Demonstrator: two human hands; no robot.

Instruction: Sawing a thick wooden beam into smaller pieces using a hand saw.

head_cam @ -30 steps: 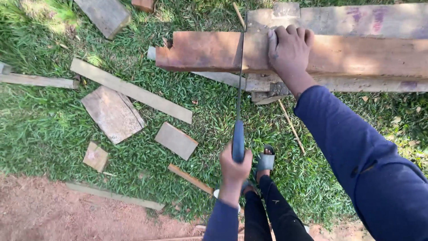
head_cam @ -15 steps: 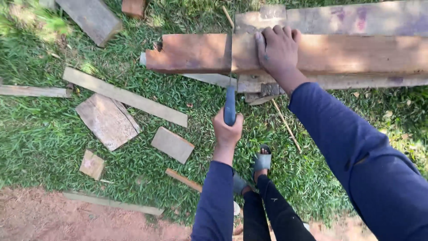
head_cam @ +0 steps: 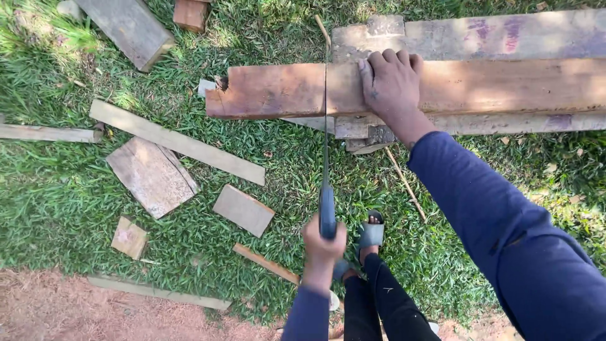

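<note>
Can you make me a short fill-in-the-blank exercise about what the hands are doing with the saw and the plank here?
1. The left hand grips the dark blue handle of a ____.
2. The right hand lies flat on the reddish plank, on the ____ side of the blade.
3. The offcuts, such as the square board, lie on ____.
4. Below the left hand, a foot wears a grey ____.

Missing words: handsaw; right; grass; sandal
</note>
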